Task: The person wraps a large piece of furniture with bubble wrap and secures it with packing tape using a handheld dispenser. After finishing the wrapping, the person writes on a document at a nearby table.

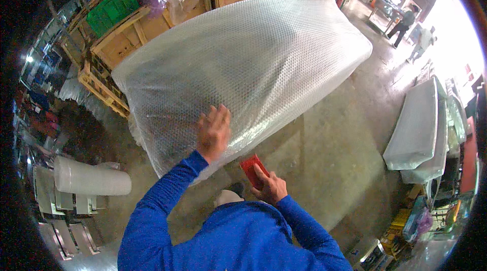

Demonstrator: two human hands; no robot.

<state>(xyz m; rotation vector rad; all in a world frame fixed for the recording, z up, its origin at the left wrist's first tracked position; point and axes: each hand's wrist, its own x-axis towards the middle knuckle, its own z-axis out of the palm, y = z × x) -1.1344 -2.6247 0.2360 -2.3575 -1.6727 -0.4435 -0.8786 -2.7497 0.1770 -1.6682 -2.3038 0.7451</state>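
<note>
Concrete workshop floor beneath bubble-wrapped bundle.
Probably heavy, slick-skinned, best held underneath; left hand is open, right hand clamps red tool.

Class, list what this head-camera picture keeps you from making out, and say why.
In the head view:
- What lies under the bubble wrap: veiled by the wrap itself.
- Gripped part of the red object: covered by the right hand.
- Hands of the distant people: too small.
- Beyond the bright opening: washed out by glare.
</note>
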